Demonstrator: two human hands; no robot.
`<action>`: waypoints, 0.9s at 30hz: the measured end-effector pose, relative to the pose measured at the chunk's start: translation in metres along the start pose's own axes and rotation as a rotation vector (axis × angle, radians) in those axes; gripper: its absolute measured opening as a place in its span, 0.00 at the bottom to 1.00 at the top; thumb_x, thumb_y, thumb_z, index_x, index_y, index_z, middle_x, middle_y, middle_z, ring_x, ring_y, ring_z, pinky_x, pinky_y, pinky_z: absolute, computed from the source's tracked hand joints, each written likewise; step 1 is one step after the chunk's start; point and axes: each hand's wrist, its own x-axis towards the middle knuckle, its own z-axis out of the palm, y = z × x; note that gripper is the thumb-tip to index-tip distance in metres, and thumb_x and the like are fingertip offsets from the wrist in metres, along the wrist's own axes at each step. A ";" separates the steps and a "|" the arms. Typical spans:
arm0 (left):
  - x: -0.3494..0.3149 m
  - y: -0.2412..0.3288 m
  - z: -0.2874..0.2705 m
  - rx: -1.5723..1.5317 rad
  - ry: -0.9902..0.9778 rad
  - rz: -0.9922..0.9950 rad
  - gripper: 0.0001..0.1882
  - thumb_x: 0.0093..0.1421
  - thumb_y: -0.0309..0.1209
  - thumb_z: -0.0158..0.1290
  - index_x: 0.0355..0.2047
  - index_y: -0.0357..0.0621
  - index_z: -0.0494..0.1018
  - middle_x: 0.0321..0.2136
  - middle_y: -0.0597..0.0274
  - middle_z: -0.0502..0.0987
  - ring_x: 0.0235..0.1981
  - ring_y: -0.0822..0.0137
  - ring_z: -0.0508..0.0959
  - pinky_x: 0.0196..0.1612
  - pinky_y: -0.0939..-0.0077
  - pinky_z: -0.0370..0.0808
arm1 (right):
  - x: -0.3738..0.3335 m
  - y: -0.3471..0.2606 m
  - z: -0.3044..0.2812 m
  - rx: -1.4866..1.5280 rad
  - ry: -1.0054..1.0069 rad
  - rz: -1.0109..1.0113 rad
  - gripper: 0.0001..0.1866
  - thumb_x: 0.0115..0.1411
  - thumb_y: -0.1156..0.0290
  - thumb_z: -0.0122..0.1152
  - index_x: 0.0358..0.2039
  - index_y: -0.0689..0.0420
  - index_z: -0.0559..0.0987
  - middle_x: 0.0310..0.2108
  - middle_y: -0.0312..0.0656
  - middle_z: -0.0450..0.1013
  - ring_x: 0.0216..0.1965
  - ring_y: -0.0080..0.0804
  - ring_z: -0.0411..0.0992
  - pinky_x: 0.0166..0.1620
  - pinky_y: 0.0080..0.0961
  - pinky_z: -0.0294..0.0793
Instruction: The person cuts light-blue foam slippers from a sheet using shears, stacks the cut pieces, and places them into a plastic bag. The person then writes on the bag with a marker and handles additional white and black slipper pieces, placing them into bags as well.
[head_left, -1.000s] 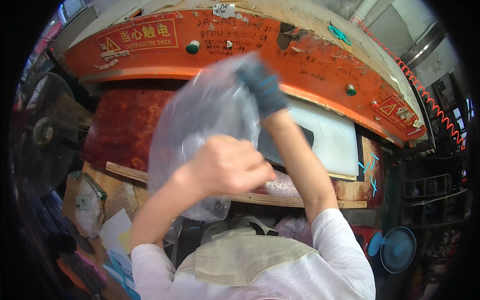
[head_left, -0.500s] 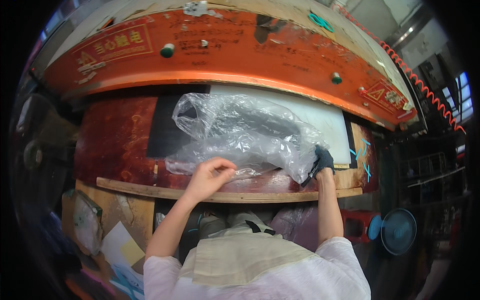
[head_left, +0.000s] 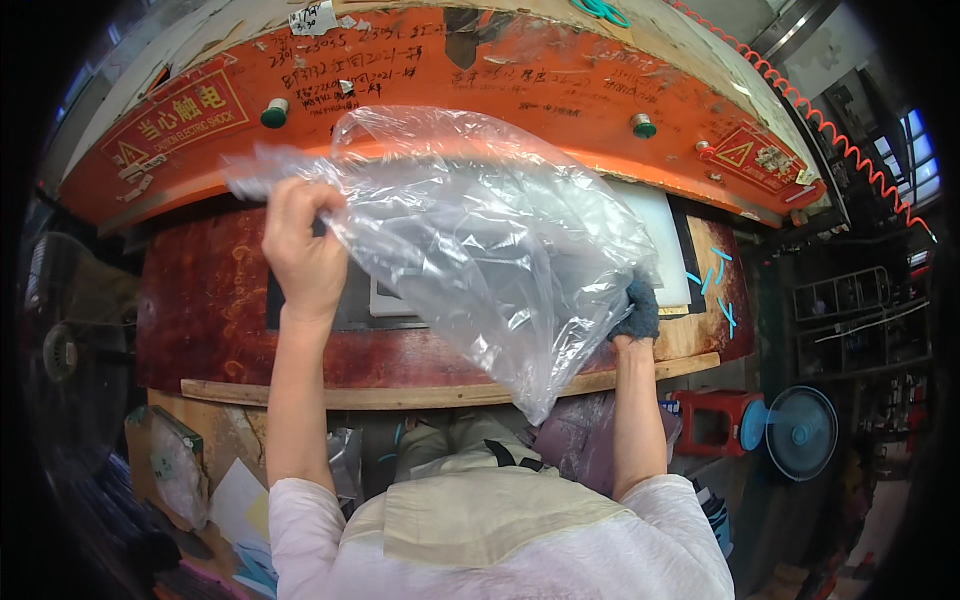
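A large clear plastic bag point(head_left: 470, 240) is stretched between my two hands above the table. My left hand point(head_left: 305, 245) is bare, its fingers closed on the bag's left part, and one end sticks out beyond them. On the other side, my right hand point(head_left: 637, 310), in a dark grey glove, grips the bag's right end. A lower corner of the bag hangs over the table's wooden front edge. Beneath the plastic lie a white board point(head_left: 655, 218) and a black mat point(head_left: 683, 240), both partly hidden.
The orange machine front point(head_left: 400, 80) with green buttons stands behind the reddish table point(head_left: 195, 290). Light-blue strips point(head_left: 722, 290) lie at the table's right. Teal-handled scissors point(head_left: 603, 12) rest on top of the machine. A red stool point(head_left: 712, 420) and blue fan point(head_left: 802, 433) stand lower right.
My left hand has moved up and left and closed on the bag, lifting and spreading it from a crumpled heap. My right hand stays near the same spot. The view has shifted slightly.
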 end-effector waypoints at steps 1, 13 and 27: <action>0.001 0.002 0.000 0.014 0.035 0.131 0.12 0.41 0.14 0.55 0.25 0.42 0.70 0.31 0.58 0.73 0.30 0.60 0.75 0.32 0.71 0.73 | 0.002 0.006 0.001 -0.088 0.077 -0.009 0.17 0.51 0.78 0.56 0.43 0.59 0.76 0.38 0.40 0.75 0.39 0.34 0.74 0.45 0.31 0.76; -0.091 -0.054 -0.049 0.011 -0.006 -0.638 0.13 0.60 0.21 0.48 0.45 0.40 0.74 0.41 0.57 0.77 0.41 0.67 0.76 0.45 0.76 0.72 | -0.012 -0.030 0.021 -1.207 0.342 -0.666 0.19 0.54 0.71 0.63 0.46 0.59 0.74 0.32 0.38 0.73 0.25 0.19 0.65 0.28 0.19 0.67; -0.179 -0.010 0.071 0.251 -0.664 -0.057 0.38 0.47 0.49 0.60 0.58 0.52 0.65 0.63 0.53 0.59 0.66 0.58 0.54 0.64 0.56 0.50 | 0.120 0.091 0.125 -1.050 -0.376 0.388 0.23 0.58 0.73 0.56 0.55 0.52 0.68 0.25 0.37 0.72 0.19 0.24 0.67 0.20 0.18 0.66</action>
